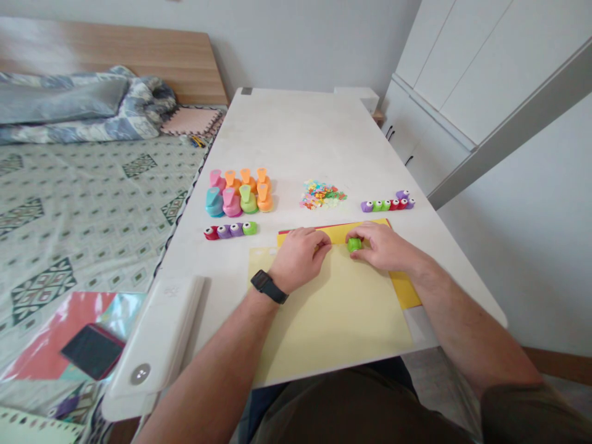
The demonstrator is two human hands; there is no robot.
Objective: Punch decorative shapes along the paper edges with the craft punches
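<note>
My right hand (383, 248) grips a small green paper punch (354, 244) at the far edge of a pale yellow sheet (333, 314). My left hand (300, 256), a black watch on its wrist, rests on that sheet close beside the punch with its fingers curled down on the paper edge. A darker yellow sheet (406, 290) and a red one lie under the pale sheet and show along its far and right edges.
On the white table (296, 135) stand several large lever punches (239, 192), a row of small punches (230, 230), another row (387, 203) at right, and a heap of coloured paper cut-outs (321, 194). A white device (157, 336) lies at left. A bed is beyond.
</note>
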